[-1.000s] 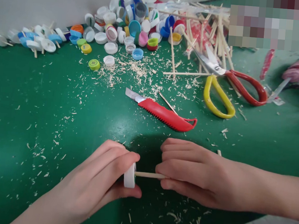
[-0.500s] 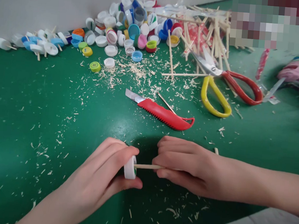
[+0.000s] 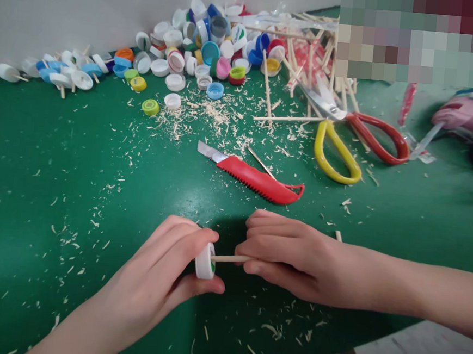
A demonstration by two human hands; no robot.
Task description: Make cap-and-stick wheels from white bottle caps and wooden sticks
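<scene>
My left hand (image 3: 176, 265) grips a white bottle cap (image 3: 204, 262) on edge between thumb and fingers, its face turned to the right with some green on it. A thin wooden stick (image 3: 230, 259) meets the middle of that face; whether its tip passes through is hidden. My right hand (image 3: 287, 257) is closed around the stick, thumb and forefinger pinching it a short way from the cap. Beyond both hands lies a red utility knife (image 3: 261, 180) with its blade out, a thin metal rod (image 3: 261, 162) beside it.
Scissors (image 3: 340, 130) with one yellow and one red handle lie at the right. Behind are a heap of bottle caps (image 3: 209, 52), caps on sticks (image 3: 67, 71), loose wooden sticks (image 3: 267, 86) and a pink glue gun (image 3: 466, 113). Wood shavings (image 3: 217, 115) litter the green table (image 3: 23, 182).
My right hand has shifted slightly left along the stick, so a little less stick shows between it and the cap. The left hand still holds the cap.
</scene>
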